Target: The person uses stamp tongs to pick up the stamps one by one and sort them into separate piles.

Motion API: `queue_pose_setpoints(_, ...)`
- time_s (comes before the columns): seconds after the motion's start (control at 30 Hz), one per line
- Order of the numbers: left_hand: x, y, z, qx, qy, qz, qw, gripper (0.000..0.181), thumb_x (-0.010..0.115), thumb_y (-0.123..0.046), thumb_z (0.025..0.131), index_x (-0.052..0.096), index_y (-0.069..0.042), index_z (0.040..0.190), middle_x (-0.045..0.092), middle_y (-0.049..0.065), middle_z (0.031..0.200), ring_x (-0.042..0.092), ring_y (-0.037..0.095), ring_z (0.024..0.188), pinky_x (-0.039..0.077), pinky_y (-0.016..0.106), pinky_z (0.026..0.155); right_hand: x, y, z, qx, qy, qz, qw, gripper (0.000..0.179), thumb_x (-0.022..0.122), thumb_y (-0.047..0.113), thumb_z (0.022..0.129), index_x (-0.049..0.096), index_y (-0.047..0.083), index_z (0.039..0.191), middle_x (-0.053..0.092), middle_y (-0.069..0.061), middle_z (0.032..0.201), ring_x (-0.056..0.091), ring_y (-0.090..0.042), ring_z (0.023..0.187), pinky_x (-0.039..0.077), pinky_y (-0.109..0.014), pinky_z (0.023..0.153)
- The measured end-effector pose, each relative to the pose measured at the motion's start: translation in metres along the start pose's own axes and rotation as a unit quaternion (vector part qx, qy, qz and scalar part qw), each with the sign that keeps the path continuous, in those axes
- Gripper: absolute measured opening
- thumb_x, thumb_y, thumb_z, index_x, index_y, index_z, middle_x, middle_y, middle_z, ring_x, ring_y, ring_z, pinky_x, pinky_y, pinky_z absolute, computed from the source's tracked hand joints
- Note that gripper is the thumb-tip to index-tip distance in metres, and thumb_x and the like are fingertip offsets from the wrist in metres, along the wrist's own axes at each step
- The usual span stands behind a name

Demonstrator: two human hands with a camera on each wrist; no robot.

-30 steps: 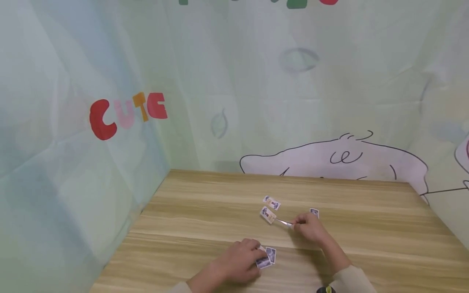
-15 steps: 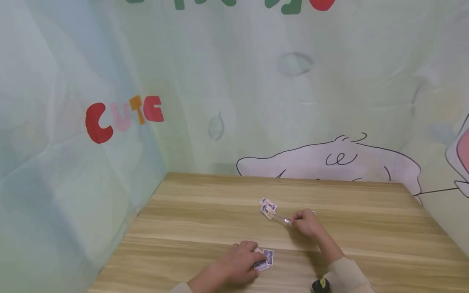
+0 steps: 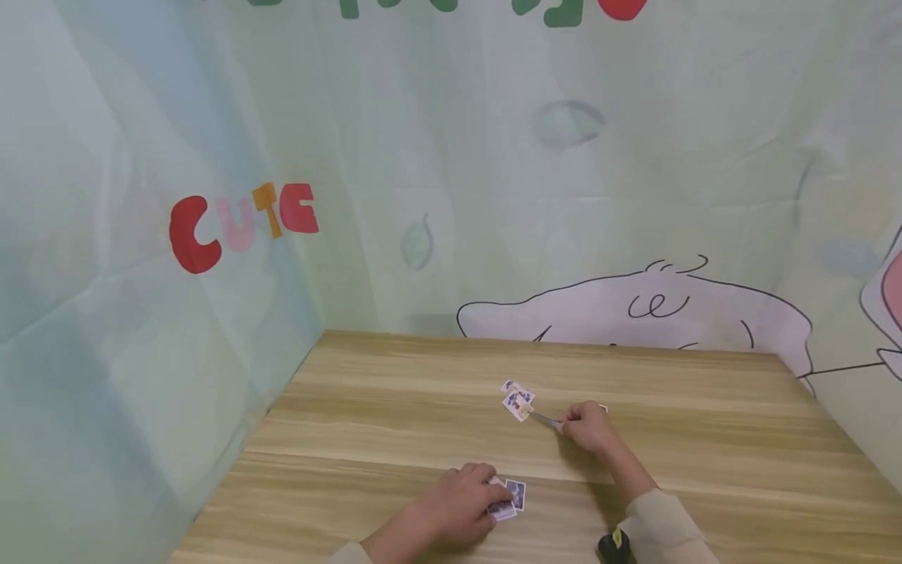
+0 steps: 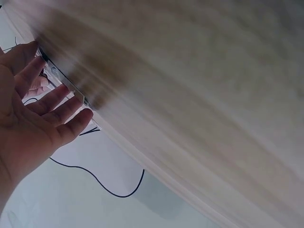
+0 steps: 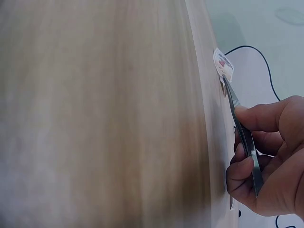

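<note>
Between thumb and fingers, my right hand (image 3: 592, 429) pinches a pair of metal tweezers (image 5: 241, 121). The tweezer tips grip the corner of a small picture card (image 5: 223, 65), printed in pale and dark colours. In the head view this card (image 3: 517, 407) overlaps the lower edge of another small card (image 3: 509, 385) toward the far side of the table. My left hand (image 3: 461, 503) rests nearer the front, its fingers loosely bent over a few small dark-printed cards (image 3: 503, 511) and partly covering them. Another such card (image 3: 517, 493) sticks out to their right.
Behind my right hand, the edge of one more card (image 3: 604, 408) shows. A black object with a yellow-green mark (image 3: 615, 547) is by the right sleeve. Printed cloth walls (image 3: 395, 258) stand at the back and left of the wooden table (image 3: 366, 423).
The tweezers carried their card a little toward the back, so it now overlaps the far card, and then turned it slightly. The left hand stayed over its cards.
</note>
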State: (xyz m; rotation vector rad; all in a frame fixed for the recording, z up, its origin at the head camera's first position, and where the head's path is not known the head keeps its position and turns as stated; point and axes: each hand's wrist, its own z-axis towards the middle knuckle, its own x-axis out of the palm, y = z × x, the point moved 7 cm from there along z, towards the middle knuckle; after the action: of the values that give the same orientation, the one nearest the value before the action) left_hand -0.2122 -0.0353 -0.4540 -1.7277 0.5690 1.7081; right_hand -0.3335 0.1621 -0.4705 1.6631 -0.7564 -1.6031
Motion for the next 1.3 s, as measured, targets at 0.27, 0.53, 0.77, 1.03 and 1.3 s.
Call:
queue_pose_setpoints(0.27,-0.003,-0.002,-0.002,0.000,0.003,-0.006,1.0000,0.039,0.063,-0.027,0.081,0.061,-0.026,0.120,0.053,0.003,0.119,0.050,0.016,0.106,0.047,0.033,0.080,-0.001,0.006,0.002,-0.014,-0.018,-0.008,0.9997,0.004,0.063,-0.001,0.075,0.065,-0.005,0.076,0.057,-0.003,0.067,0.048,-0.017,0.062,0.041,-0.027,0.054)
queue_pose_setpoints(0.53,-0.005,-0.001,-0.001,0.002,-0.001,-0.006,1.0000,0.041,0.064,-0.029,0.079,0.061,-0.026,0.120,0.053,0.003,0.118,0.050,0.016,0.105,0.046,0.031,0.079,-0.003,0.007,0.000,-0.015,-0.034,-0.040,0.9985,0.005,0.064,0.001,0.076,0.066,-0.004,0.076,0.057,-0.002,0.065,0.049,-0.017,0.060,0.041,-0.027,0.053)
queue_pose_setpoints(0.77,-0.003,0.000,0.000,0.000,0.006,-0.005,1.0000,0.042,0.065,-0.030,0.079,0.060,-0.024,0.121,0.053,0.004,0.118,0.050,0.015,0.104,0.046,0.030,0.078,-0.005,0.005,-0.003,0.004,-0.036,-0.033,0.9988,0.005,0.064,0.000,0.076,0.065,-0.004,0.079,0.058,-0.004,0.069,0.051,-0.017,0.062,0.043,-0.028,0.055)
queue_pose_setpoints(1.03,-0.004,-0.001,-0.001,0.008,0.001,-0.005,1.0000,0.042,0.065,-0.030,0.079,0.060,-0.023,0.120,0.053,0.004,0.117,0.050,0.015,0.103,0.046,0.028,0.077,-0.007,0.006,-0.012,-0.003,-0.032,-0.023,0.9992,0.006,0.064,-0.002,0.077,0.064,-0.005,0.082,0.059,-0.005,0.071,0.051,-0.018,0.064,0.045,-0.029,0.056)
queue_pose_setpoints(1.3,-0.004,0.001,0.000,0.000,-0.001,-0.014,0.9999,0.044,0.066,-0.030,0.078,0.060,-0.021,0.121,0.053,0.006,0.118,0.050,0.016,0.103,0.046,0.029,0.078,-0.014,0.018,-0.029,-0.033,-0.035,-0.039,0.9981,0.004,0.067,0.000,0.075,0.064,-0.001,0.077,0.057,-0.003,0.071,0.050,-0.018,0.066,0.044,-0.030,0.057)
